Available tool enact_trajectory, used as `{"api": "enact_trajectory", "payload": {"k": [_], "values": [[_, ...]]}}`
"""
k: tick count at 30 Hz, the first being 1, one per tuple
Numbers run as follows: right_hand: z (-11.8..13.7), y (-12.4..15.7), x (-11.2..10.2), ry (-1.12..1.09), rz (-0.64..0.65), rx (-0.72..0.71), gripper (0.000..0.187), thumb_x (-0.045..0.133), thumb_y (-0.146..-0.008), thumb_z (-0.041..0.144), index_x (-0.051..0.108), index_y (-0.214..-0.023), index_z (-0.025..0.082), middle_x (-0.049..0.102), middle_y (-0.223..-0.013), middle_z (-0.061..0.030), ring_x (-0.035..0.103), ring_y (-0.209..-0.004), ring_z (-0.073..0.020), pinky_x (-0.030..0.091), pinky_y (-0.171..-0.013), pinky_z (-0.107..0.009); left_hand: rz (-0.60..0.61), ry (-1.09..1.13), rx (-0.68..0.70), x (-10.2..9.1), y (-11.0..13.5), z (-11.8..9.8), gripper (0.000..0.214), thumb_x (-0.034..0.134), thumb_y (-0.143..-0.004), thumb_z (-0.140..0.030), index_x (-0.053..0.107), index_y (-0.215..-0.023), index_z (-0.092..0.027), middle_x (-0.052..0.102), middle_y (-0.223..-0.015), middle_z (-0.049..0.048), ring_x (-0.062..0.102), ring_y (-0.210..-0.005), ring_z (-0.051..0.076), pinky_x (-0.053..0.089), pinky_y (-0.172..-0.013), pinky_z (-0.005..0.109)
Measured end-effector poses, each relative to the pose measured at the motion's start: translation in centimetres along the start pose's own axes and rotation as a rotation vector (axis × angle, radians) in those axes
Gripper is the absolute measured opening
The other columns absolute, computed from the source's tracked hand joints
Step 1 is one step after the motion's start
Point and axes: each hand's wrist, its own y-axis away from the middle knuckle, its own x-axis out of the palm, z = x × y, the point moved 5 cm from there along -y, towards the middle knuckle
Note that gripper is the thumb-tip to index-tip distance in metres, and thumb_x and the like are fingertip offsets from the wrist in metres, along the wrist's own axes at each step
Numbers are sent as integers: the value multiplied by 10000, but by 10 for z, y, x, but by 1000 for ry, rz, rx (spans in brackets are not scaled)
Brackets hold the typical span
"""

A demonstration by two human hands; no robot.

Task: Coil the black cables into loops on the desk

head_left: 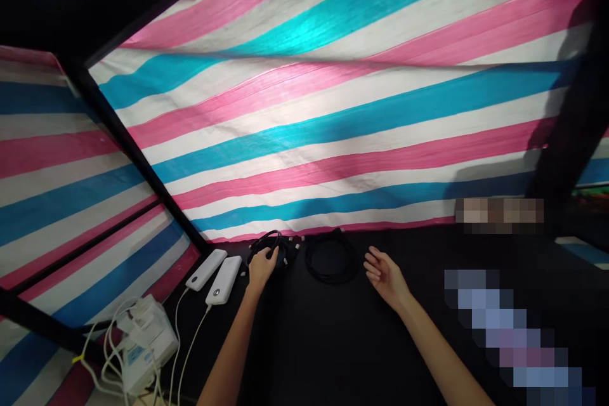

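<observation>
My left hand reaches to the back of the black table, closed on a bundle of black cables. Pale connector ends poke out of the bundle beside my fingers. Just right of it lies a looped black cable, flat on the table and touched by neither hand. My right hand hovers to the right of that loop, fingers loosely bent and apart, with nothing in it. Two white power banks rest left of my left hand, with white cords attached.
A white box-shaped device with tangled white cords stands at the lower left. Striped plastic sheeting on a dark frame closes off the back and left of the black table. Areas at the right are pixelated.
</observation>
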Motion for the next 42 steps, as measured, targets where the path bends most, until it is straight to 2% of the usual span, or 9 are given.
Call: {"api": "enact_trajectory", "payload": {"k": [3,11,15,19,26,30,33,37,42], "values": [[1,0,2,14,-8,-7,237,719,-616,181,542,-773,182,426,-579,80,308,-375,-10,290,-293,-115,-55,19,1,-11,-13,-4,301,539,-792,-440,632,-644,-195,642,-601,25,598,-613,172,381,-595,242],[-5,2,8,160,17,3,247,724,-617,203,537,-777,195,411,-582,82,303,-392,-19,266,-332,-137,-559,125,-48,-86,-25,-40,438,340,-901,-450,660,-879,-151,682,-829,77,614,-773,179,427,-711,260],[-10,3,11,355,38,11,228,708,-641,263,542,-783,199,435,-602,71,321,-402,-28,251,-350,-158,-817,317,164,-126,3,-92,377,448,-882,-427,693,-837,-145,672,-753,48,600,-701,151,436,-680,246],[-22,7,12,602,97,71,262,673,-708,356,608,-905,197,566,-737,12,400,-433,-39,277,-360,-170,-919,403,205,-155,31,-131,354,485,-876,-397,715,-847,-130,631,-652,21,562,-610,126,431,-628,241],[-41,32,27,794,405,355,515,412,-870,573,598,-1165,194,650,-1086,-133,578,-567,-89,394,-390,-155,-1021,337,181,-170,90,-136,312,515,-868,-347,726,-839,-120,538,-521,-5,465,-479,98,378,-518,238],[-41,33,25,837,405,379,539,415,-865,586,561,-1214,203,671,-1053,-129,602,-564,-98,396,-376,-142,-954,158,283,-154,127,-125,216,562,-843,-281,719,-773,-152,601,-536,13,465,-432,95,356,-462,232],[-38,30,22,885,334,326,502,471,-845,572,586,-1173,210,683,-1011,-111,615,-578,-104,416,-392,-142,-848,-21,509,-131,158,-122,94,612,-804,-231,688,-815,-178,616,-521,10,464,-395,109,364,-443,251],[-36,28,22,885,272,316,475,480,-836,568,627,-1103,203,686,-967,-95,619,-558,-103,428,-386,-148,-434,-83,852,-88,198,-123,152,649,-759,-175,651,-907,-209,622,-522,-6,526,-433,121,348,-446,257],[-30,28,28,945,224,212,417,536,-815,527,664,-1026,191,684,-924,-79,604,-544,-91,435,-389,-147,-11,-89,936,-48,233,-117,79,630,-767,-232,645,-840,-203,640,-586,15,582,-558,156,401,-510,282]]}}
